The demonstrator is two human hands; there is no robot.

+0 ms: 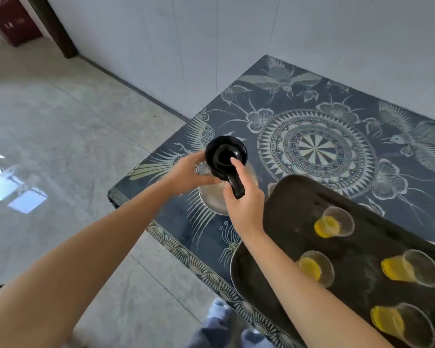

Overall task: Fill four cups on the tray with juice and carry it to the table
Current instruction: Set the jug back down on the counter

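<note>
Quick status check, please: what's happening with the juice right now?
Both hands, left hand and right hand, on the jug. Four cups on the tray hold juice. Nothing blocking.

A dark oval tray (299, 212) lies on the blue patterned worktop (312, 116), holding four clear cups, each upright and partly filled with yellow juice. One cup (334, 225) stands at the tray's far end, two sit across its middle, one on the left (315, 268) and one on the right (411, 271), and the fourth (402, 324) stands nearest the tray's near end. Just beside the tray's far left edge stands a clear glass jug (215, 197) with a black lid (226, 156) and black handle, seemingly empty.
</note>
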